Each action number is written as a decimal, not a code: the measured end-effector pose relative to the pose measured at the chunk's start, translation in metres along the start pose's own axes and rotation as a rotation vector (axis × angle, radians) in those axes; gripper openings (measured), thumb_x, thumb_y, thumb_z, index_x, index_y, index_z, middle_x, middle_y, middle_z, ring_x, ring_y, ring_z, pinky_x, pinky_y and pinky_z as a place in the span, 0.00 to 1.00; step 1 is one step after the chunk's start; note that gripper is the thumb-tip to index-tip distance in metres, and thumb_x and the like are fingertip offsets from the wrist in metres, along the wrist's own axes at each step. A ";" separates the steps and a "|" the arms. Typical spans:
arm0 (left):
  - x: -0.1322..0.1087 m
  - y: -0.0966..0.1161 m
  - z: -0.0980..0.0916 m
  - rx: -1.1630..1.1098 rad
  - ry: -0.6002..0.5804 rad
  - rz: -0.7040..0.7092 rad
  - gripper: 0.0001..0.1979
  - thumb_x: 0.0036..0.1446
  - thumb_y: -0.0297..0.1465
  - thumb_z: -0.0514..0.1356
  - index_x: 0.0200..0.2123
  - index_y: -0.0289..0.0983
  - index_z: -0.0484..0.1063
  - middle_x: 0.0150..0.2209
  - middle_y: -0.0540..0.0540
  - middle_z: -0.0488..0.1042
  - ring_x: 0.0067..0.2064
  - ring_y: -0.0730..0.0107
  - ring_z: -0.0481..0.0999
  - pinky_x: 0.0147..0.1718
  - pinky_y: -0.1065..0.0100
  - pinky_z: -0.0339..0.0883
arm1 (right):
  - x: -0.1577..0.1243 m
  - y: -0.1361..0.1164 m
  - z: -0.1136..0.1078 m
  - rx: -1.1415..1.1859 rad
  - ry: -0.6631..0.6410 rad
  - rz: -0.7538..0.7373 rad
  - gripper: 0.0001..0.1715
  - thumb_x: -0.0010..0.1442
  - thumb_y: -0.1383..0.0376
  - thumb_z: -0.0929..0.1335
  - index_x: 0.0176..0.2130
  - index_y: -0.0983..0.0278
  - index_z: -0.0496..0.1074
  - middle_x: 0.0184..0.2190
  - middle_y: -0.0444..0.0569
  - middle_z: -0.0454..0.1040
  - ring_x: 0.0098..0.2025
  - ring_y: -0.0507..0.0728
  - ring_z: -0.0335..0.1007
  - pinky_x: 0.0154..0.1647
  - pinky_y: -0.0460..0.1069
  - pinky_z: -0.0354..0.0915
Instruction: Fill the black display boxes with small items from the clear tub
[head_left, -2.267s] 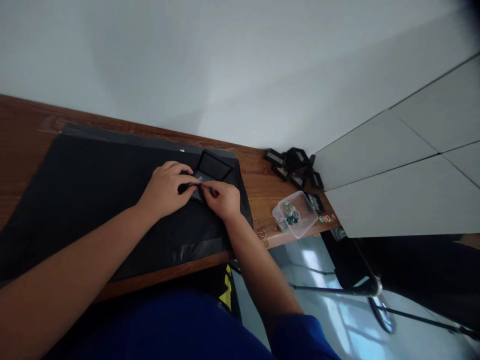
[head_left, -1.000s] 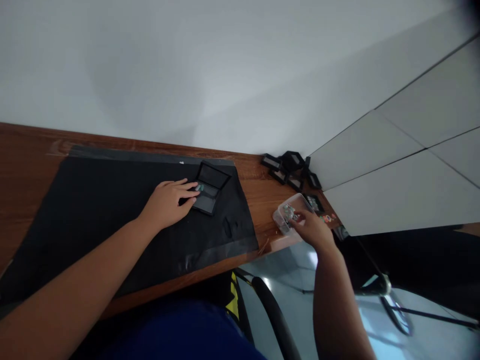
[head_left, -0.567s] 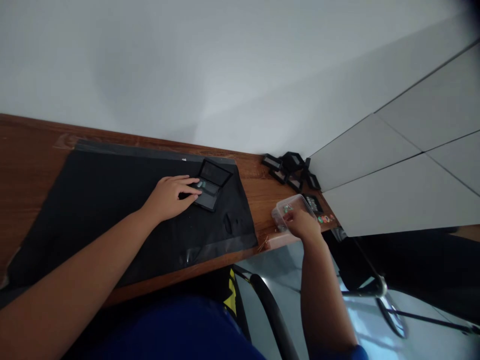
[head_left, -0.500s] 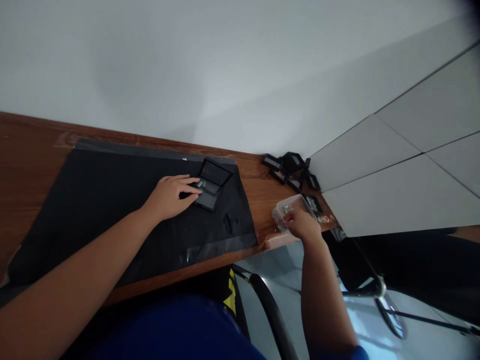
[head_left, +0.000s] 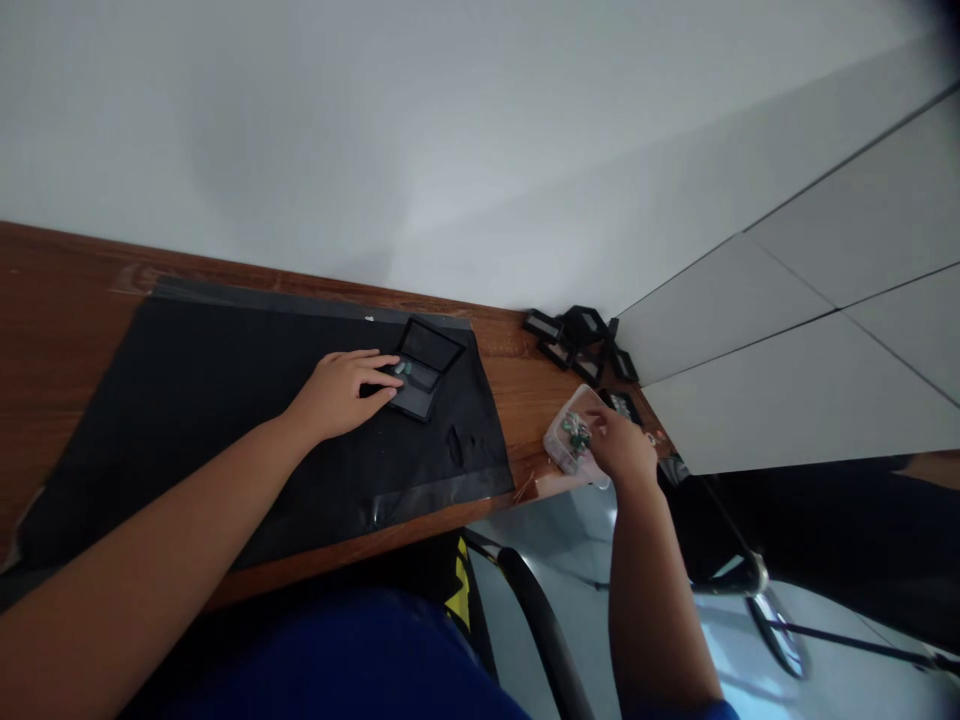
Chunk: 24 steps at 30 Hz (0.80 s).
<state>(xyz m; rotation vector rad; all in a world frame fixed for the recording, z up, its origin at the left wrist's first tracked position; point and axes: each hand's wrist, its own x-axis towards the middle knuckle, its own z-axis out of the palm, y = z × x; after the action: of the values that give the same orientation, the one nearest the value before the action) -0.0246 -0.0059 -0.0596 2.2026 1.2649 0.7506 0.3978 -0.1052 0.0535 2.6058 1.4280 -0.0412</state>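
Observation:
A small black case (head_left: 414, 398) lies with its lid raised on a black mat (head_left: 247, 400). Inside it sit a couple of small pale green pieces (head_left: 403, 368). My left hand (head_left: 341, 393) rests at the case's left side, fingers spread, their tips at its edge. On the right, a clear plastic box (head_left: 557, 452) holds several small green and whitish pieces (head_left: 576, 434). My right hand (head_left: 621, 445) is over the box's right side, its fingers reaching in above the pieces and somewhat apart. Nothing shows between them, though part of the hand's underside is hidden.
Several black framed cases (head_left: 581, 335) are heaped against the wall at the back right. Another dark case (head_left: 622, 405) lies behind the box, with small coloured rounds near it. The wooden table's front edge (head_left: 420, 525) runs above a black chair armrest (head_left: 536, 610).
My right hand has shifted slightly right within the box, uncovering the green pieces. The box looks turned or tilted a little. My left hand and the black case have stayed put.

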 end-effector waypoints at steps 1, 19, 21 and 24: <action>0.000 0.000 0.000 0.003 0.000 -0.001 0.17 0.69 0.45 0.60 0.48 0.54 0.90 0.66 0.48 0.81 0.72 0.40 0.74 0.71 0.30 0.62 | -0.002 0.002 -0.003 0.040 0.074 -0.019 0.30 0.74 0.68 0.60 0.67 0.62 0.78 0.64 0.60 0.81 0.65 0.71 0.79 0.60 0.60 0.73; 0.001 -0.003 0.000 0.016 -0.005 0.030 0.17 0.70 0.43 0.61 0.51 0.54 0.90 0.66 0.46 0.81 0.72 0.39 0.75 0.70 0.30 0.63 | -0.051 -0.190 0.035 0.467 0.150 -0.822 0.16 0.75 0.64 0.67 0.53 0.58 0.85 0.52 0.49 0.89 0.53 0.59 0.86 0.50 0.50 0.74; 0.001 -0.002 -0.001 0.019 -0.009 0.023 0.16 0.70 0.43 0.61 0.50 0.54 0.90 0.66 0.47 0.81 0.71 0.39 0.75 0.70 0.30 0.64 | -0.047 -0.204 0.043 0.456 0.149 -0.800 0.16 0.75 0.65 0.67 0.53 0.60 0.85 0.52 0.49 0.89 0.54 0.59 0.86 0.52 0.50 0.73; 0.001 0.000 -0.001 0.013 -0.014 0.028 0.16 0.70 0.44 0.62 0.49 0.53 0.91 0.66 0.46 0.81 0.71 0.38 0.75 0.70 0.31 0.64 | -0.044 -0.215 0.051 0.475 0.186 -0.746 0.16 0.73 0.66 0.67 0.51 0.60 0.85 0.50 0.49 0.89 0.52 0.59 0.86 0.51 0.50 0.72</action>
<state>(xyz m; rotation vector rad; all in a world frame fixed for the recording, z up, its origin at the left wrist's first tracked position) -0.0248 -0.0049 -0.0591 2.2366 1.2386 0.7387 0.1959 -0.0369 -0.0209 2.2453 2.6565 -0.2629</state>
